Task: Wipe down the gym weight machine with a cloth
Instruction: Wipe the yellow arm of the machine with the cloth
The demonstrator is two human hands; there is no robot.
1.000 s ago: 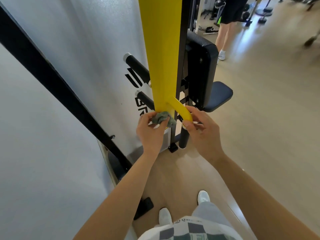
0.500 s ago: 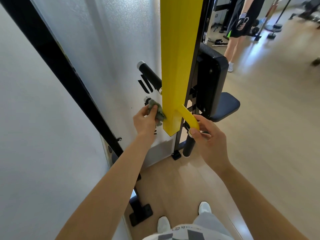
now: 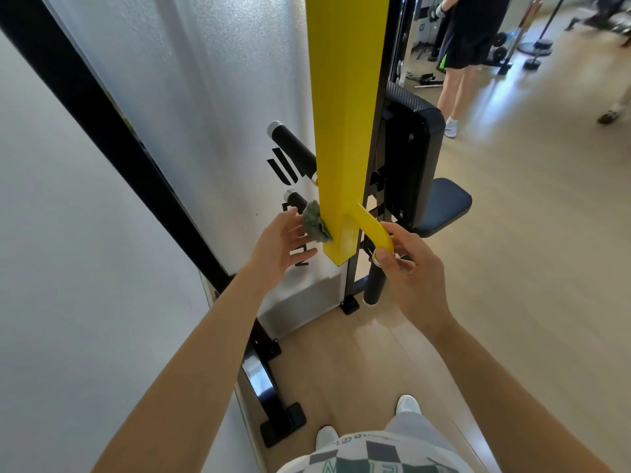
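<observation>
Pale gym floor [image 3: 529, 268] surrounds us; a bystander [image 3: 467, 39] stands beyond the seat [image 3: 440, 206]. Our left hand [image 3: 280, 247], fingers straight, presses the cloth [image 3: 314, 221] against the yellow post [image 3: 345, 97] beside a black grip [image 3: 296, 200]. Our right hand [image 3: 413, 274] pinches the post's curved lever [image 3: 370, 227].

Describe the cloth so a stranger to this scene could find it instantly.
Start at the tall yellow beam mid-frame. Against its left face, near the bottom end, sits the cloth. It is the only crumpled grey-green thing, beside smooth black handles.
</observation>
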